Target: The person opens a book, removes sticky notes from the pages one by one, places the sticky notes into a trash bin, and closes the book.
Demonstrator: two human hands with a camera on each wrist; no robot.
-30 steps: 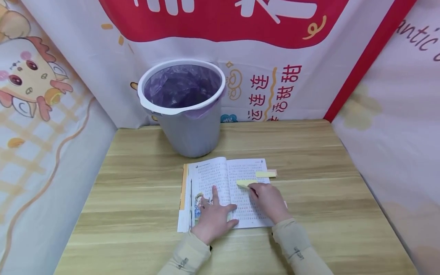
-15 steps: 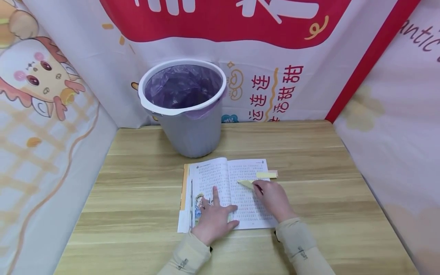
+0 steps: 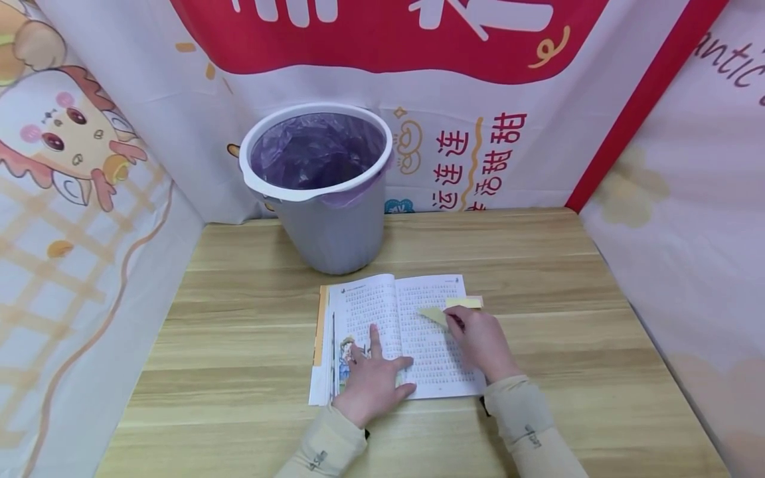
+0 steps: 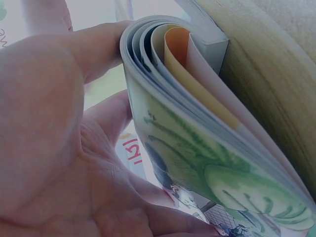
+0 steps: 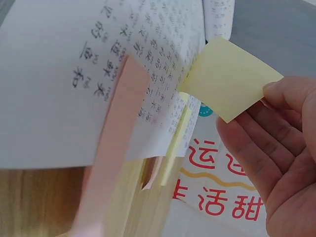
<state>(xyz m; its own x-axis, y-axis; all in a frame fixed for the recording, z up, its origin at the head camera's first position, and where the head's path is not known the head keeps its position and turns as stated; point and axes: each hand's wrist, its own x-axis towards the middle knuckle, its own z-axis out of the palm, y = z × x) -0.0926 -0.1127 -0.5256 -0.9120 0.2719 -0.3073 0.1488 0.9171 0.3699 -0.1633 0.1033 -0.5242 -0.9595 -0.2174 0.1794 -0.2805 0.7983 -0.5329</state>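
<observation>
An open book [image 3: 421, 292] with printed text lies on the wooden table. My left hand [image 3: 373, 384] rests on its left page with the fingers spread, partly over a coloured picture. The left wrist view has that hand [image 4: 94, 133] against the curved pages [image 4: 197, 143]. Over the right page, my right hand [image 3: 483, 340] pinches a yellow sticky note [image 5: 232, 81] at one corner, between thumb and finger. The note's far corner is close to the printed text. A yellow sticky tab [image 3: 463, 303] and a pink sticky strip [image 5: 121, 108] jut from the right page's edge.
A grey trash bin [image 3: 335, 232] lined with a purple bag stands behind the book, toward the back of the table [image 3: 239, 318]. Printed cloth [image 3: 478, 60] hangs at the back and on both sides.
My right hand has shifted a little to the right with the yellow sticky note, which has tilted and slid the same way across the page. My left hand stays in place.
</observation>
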